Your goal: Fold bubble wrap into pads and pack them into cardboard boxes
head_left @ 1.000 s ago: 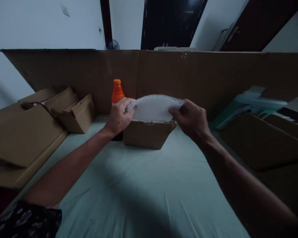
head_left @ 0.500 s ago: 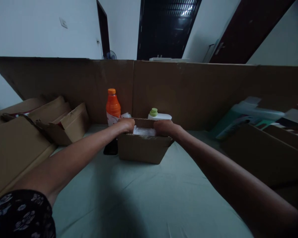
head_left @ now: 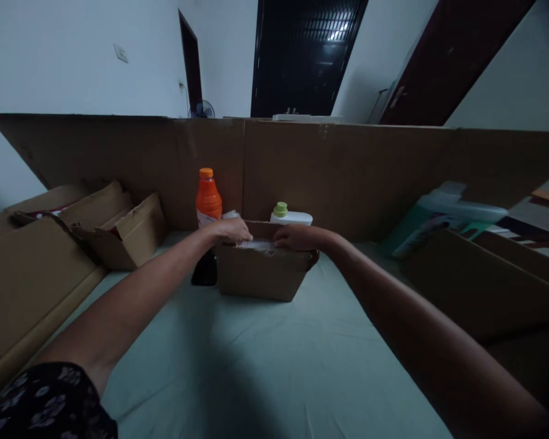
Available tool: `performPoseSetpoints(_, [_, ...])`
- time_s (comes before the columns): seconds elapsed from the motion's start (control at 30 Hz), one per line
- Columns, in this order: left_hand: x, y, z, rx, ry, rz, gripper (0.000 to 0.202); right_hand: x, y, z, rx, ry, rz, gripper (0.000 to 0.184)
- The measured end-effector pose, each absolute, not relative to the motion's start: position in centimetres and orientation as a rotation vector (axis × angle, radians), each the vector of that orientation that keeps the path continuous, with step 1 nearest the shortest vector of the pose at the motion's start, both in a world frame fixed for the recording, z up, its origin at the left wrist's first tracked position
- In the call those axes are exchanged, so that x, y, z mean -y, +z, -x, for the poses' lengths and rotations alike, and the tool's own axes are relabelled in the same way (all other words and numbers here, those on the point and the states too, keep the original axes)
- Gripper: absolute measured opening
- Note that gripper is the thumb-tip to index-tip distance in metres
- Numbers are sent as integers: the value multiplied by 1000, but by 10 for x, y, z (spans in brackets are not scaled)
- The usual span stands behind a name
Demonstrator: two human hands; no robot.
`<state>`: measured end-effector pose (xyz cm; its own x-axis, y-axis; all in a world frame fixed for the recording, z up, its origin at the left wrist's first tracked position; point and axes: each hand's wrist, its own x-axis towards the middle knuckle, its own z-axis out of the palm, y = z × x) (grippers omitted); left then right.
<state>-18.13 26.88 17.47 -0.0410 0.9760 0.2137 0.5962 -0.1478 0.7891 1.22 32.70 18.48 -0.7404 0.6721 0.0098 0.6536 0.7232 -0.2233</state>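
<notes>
A small open cardboard box (head_left: 258, 274) stands on the pale green sheet, and both my hands are at its top opening. Between them a strip of clear, crinkled plastic wrapping (head_left: 260, 244) shows just inside the front rim. My left hand (head_left: 233, 230) is closed at the left end, its fingertips pinching down on the plastic. My right hand (head_left: 296, 236) has its fingers curled over the right part of the opening, fingertips against the plastic. What lies deeper in the box is hidden. Behind it are an orange bottle (head_left: 208, 196) and a white bottle with a green cap (head_left: 291, 216).
A dark, flat object (head_left: 205, 271) lies left of the box. Several open cardboard boxes (head_left: 139, 235) stand at the left. At the right are a teal jug (head_left: 421, 222) and another carton (head_left: 476, 286). A tall cardboard wall (head_left: 370, 177) closes off the back.
My hands have risen a little in the box opening, and the right one has shifted left. Less of the clear plastic shows between them. The view has tilted slightly up.
</notes>
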Motion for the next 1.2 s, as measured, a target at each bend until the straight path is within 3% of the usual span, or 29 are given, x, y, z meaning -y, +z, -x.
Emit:
performPoseSetpoints(0.1, [-243, 179, 199, -1665, 1037, -1807, 17, -309, 195, -47, 2630, 320, 1143, 25])
performPoseSetpoints(0.17, [-216, 168, 215, -1709, 1300, -1842, 26, -294, 187, -83, 2310, 314, 1164, 33])
performPoseSetpoints(0.27, [-180, 122, 230, -1817, 1596, -1607, 48, -277, 142, -125, 2057, 471, 1217, 46])
performPoseSetpoints(0.33, [-170, 83, 229, -1742, 1554, -1530, 79, -273, 103, -129, 1995, 613, 1204, 64])
performPoseSetpoints(0.4, [-173, 52, 222, -1558, 1479, -1533, 89, -275, 72, -115, 2011, 727, 1131, 80])
performPoseSetpoints(0.67, [-208, 39, 173, -1369, 1634, -1449, 79, -275, 55, -83, 1949, 671, 1066, 77])
performPoseSetpoints(0.87, [-120, 28, 145, -1300, 1513, -1404, 75, -193, 39, -142, 1861, 556, 1181, 80])
performPoseSetpoints(1.03, [-48, 33, 198, -1640, 1505, -1243, 77, -148, 49, -79, 1995, 703, 947, 80])
performPoseSetpoints(1.2, [-51, 45, 205, -1734, 1469, -1288, 83, -155, 58, -57, 1941, 711, 868, 80])
